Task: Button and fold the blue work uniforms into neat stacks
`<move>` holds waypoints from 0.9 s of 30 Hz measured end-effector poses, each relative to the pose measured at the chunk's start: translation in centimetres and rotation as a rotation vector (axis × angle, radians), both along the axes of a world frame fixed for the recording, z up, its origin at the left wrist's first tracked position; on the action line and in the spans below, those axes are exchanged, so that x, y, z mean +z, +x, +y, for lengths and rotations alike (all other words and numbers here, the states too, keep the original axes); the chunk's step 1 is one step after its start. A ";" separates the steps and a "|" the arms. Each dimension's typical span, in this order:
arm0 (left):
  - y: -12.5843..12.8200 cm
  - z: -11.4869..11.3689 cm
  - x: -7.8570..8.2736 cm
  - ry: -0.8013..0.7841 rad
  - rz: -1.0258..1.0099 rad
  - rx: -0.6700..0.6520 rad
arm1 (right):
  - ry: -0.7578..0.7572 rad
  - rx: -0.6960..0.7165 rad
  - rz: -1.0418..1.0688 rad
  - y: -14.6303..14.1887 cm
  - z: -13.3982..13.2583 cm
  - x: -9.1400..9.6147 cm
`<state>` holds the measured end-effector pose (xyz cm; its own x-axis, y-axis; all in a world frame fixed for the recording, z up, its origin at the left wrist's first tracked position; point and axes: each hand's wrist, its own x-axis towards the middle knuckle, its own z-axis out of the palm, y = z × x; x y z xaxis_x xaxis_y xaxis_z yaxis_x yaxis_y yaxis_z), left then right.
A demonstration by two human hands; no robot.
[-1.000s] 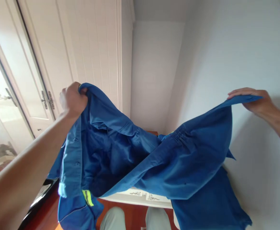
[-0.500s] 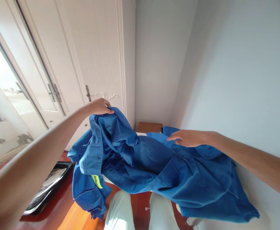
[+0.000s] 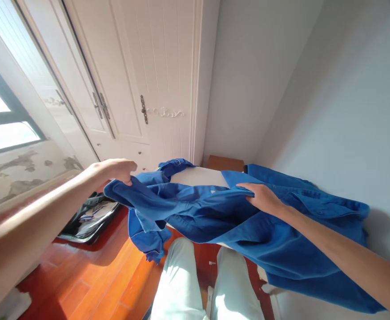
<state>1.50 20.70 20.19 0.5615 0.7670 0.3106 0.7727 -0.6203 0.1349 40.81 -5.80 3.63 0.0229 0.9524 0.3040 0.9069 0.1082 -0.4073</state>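
Note:
A blue work jacket (image 3: 211, 213) lies spread over a narrow white surface (image 3: 199, 177) in front of my knees. At its left end, my left hand (image 3: 119, 170) is closed on the edge of what looks like the collar and holds it up a little. One sleeve (image 3: 148, 235) hangs down at the left toward the floor. My right hand (image 3: 263, 195) pinches the upper edge of the jacket near its middle. The right part of the cloth drapes past the surface and hangs down in folds. Its thumb side is partly hidden by fabric.
White wardrobe doors (image 3: 161, 66) stand ahead on the left, and a grey wall (image 3: 355, 111) rises on the right. A black open case (image 3: 91, 222) sits on the red wooden floor (image 3: 91, 284). Behind the white surface is a brown wooden piece (image 3: 226, 163).
My left hand has lowered the collar end and drawn it left, flattening the cloth. My right hand, loose above the jacket before, now grips its edge. The view has swung left.

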 end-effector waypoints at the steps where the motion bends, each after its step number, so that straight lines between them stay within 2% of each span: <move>1: 0.3 -1.1 -1.3 -0.080 0.093 -0.048 | 0.090 -0.025 -0.026 -0.6 -0.8 -0.2; 3: 1.8 -4.1 -4.0 -0.275 0.375 -0.245 | 0.216 -0.048 -0.088 -1.8 -2.3 -0.9; 4: 3.0 -5.8 -5.4 -0.316 0.424 -0.341 | 0.262 -0.063 -0.118 -2.3 -2.9 -1.2; 7: 7.3 -11.5 -9.8 -0.400 0.331 -0.565 | 0.344 -0.114 -0.167 -3.5 -3.9 -2.2; 9: 9.9 -14.7 -12.9 -0.371 0.245 -0.588 | 0.346 -0.145 -0.148 -3.9 -4.0 -2.6; 11: 11.9 -16.6 -15.6 -0.270 0.180 -0.517 | 0.312 -0.168 -0.080 -4.0 -4.0 -2.5; 14: 12.8 -17.1 -17.8 -0.195 0.091 -0.447 | 0.166 -0.161 0.102 -3.8 -4.2 -1.4; 16: 12.4 -16.5 -17.7 -0.214 0.017 -0.390 | -0.012 -0.081 0.246 -3.3 -4.7 -0.2; 18: 11.4 -15.9 -16.6 -0.261 -0.074 -0.334 | -0.185 0.033 0.409 -2.6 -5.3 1.1; 20: 10.5 -15.8 -15.0 -0.299 -0.157 -0.327 | -0.241 0.077 0.555 -1.9 -5.6 2.2; 21: 10.1 -15.9 -14.2 -0.302 -0.188 -0.343 | -0.210 0.059 0.588 -1.5 -5.6 2.5; 22: 9.7 -16.2 -13.5 -0.295 -0.212 -0.365 | -0.156 0.034 0.576 -1.1 -5.4 2.7; 24: 9.3 -16.9 -12.4 -0.257 -0.250 -0.416 | -0.073 0.031 0.425 -0.4 -4.5 2.6; 25: 9.2 -17.3 -11.9 -0.232 -0.274 -0.440 | -0.077 0.068 0.319 -0.1 -3.9 2.3; 27: 9.1 -18.0 -11.1 -0.186 -0.320 -0.503 | -0.182 0.188 0.137 0.3 -2.4 1.6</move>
<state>10.60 2.68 9.09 0.7693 0.4902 0.4098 0.2953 -0.8416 0.4523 41.08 -8.21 5.27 -0.1297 0.9824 0.1343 0.8132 0.1829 -0.5525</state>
